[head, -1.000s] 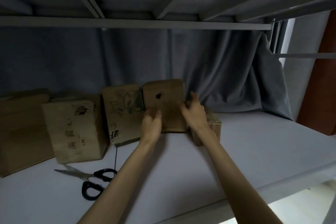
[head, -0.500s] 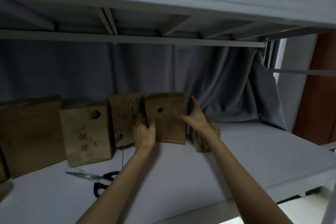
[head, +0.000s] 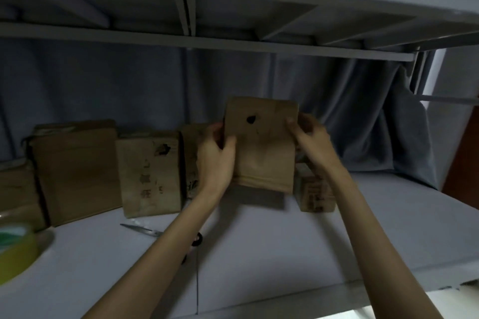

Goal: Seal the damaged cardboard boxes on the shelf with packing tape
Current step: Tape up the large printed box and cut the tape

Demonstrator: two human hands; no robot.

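Brown cardboard box (head: pixel 261 147) with a dark hole, seemingly light and stiff, is hanging clear of the shelf, left hand (head: pixel 216 156) and right hand (head: pixel 312 138) gripping its side edges.

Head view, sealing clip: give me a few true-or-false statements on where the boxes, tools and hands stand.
1. Both hands, left hand and right hand, grip the holed box. True.
2. That box rests flat on the shelf. False: it is lifted, with a shadow beneath.
3. The scissors lie on the shelf near the left forearm. True.
4. The tape roll sits on top of a box. False: it is at the left edge, in front of the boxes.
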